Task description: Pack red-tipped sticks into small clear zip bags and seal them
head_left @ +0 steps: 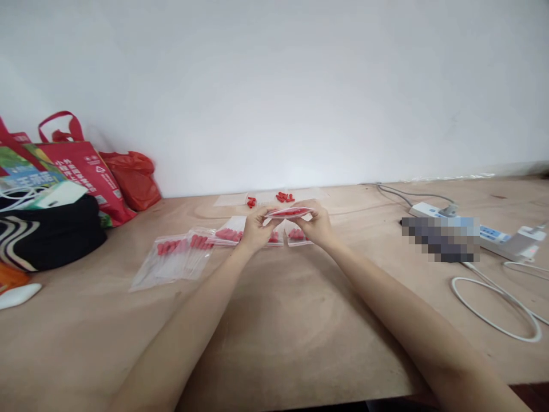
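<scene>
Left hand (257,230): thumb and fingers closed on the left end of a clear zip bag (290,213) with red pieces inside. Right hand (318,225): same pinch at the right end. Both grips are together on the plastic, with only the bag's thickness between thumb and fingers.

Held bag: long axis runs left to right, roughly level, a long edge towards the wearer. It is held above the wooden tabletop (274,320), beyond its middle and short of the wall (274,97).

Pose: forearms reach forward from the near edge and converge — left angled rightward, right angled leftward; thumbs on the near side.

Surroundings: filled zip bags (171,260) lie in an overlapping row from the left to just under the hands. Behind the hands, two small clusters of red pieces (285,197) rest on clear plastic. Well off to the right — a white power strip (493,233); far left, a red tote bag (88,171).
</scene>
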Available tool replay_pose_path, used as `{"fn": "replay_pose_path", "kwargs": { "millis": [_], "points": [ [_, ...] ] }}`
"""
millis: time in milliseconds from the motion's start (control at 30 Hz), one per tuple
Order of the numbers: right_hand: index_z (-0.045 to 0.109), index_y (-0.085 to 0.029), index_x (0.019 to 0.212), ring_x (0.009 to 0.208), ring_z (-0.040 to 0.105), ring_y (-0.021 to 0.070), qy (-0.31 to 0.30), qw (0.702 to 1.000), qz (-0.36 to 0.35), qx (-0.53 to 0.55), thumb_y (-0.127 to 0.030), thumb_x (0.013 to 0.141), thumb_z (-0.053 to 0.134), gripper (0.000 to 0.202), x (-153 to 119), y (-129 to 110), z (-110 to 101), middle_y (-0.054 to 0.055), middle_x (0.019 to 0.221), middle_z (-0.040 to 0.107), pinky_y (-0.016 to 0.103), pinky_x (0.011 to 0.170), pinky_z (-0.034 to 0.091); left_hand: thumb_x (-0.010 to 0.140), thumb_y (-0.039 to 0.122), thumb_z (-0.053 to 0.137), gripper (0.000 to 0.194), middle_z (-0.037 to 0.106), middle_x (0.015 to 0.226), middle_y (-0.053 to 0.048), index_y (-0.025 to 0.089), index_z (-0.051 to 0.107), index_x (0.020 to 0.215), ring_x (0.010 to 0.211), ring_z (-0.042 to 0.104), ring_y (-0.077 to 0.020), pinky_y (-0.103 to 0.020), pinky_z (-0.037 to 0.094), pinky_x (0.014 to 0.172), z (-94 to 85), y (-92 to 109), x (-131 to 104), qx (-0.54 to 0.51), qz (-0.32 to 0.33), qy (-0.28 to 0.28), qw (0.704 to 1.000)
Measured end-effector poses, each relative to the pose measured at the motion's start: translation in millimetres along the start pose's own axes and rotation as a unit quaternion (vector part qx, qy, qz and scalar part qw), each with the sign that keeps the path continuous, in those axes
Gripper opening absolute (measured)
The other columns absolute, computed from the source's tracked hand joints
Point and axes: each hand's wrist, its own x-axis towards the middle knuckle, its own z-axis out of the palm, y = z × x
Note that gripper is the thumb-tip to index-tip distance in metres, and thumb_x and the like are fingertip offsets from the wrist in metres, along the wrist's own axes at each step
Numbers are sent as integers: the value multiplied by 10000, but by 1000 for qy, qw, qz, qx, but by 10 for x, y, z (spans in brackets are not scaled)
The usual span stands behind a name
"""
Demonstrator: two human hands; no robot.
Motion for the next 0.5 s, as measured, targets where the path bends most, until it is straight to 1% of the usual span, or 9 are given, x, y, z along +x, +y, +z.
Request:
{"fn": "replay_pose_path", "kwargs": {
  "millis": [33,100,167,200,300,400,500],
  "points": [
    [587,-200,731,778,529,149,1,999,-21,-28,-315,686,620,127,-15,31,-25,24,771,589,324,739,426,693,308,627,229,647,884,-59,139,617,848,859,592,-179,-351,456,832,-26,-20,-16,31,14,9,999],
    [597,-200,787,741,522,136,-18,997,-38,-62,-287,715,589,113,-79,98,-97,26,759,573,288,674,437,710,256,602,169,648,884,-57,149,625,840,886,587,-181,-364,448,846,-52,-82,-79,83,28,11,996],
    [595,-194,850,685,515,115,-59,994,-49,-78,-258,746,545,132,-177,156,-182,28,758,555,247,599,438,712,203,582,139,650,894,-53,160,633,835,924,580,-185,-372,446,859,-46,-158,-160,108,33,-13,993],
    [589,-190,879,685,519,109,-79,991,-62,-84,-238,760,520,146,-234,176,-225,34,781,553,237,595,442,711,178,571,142,651,900,-52,164,636,836,940,576,-185,-374,446,866,-34,-194,-200,113,35,-32,992],
    [567,-181,946,760,542,110,-129,978,-124,-111,-183,781,470,192,-402,207,-338,56,857,558,233,654,460,709,115,538,180,654,902,-59,164,641,848,960,572,-185,-378,445,880,18,-260,-293,121,51,-74,989],
    [568,-187,956,800,557,115,-159,958,-177,-159,-170,800,445,198,-542,221,-408,58,858,572,225,675,469,710,75,514,231,652,910,-66,162,634,888,956,575,-184,-371,467,858,49,-233,-362,160,83,-96,979],
    [586,-198,937,803,570,119,-166,940,-206,-216,-178,812,442,192,-635,248,-426,53,844,587,219,671,479,738,87,501,259,637,967,-64,172,610,957,950,577,-167,-336,485,837,32,-142,-447,226,139,-119,957]
  ]
}}
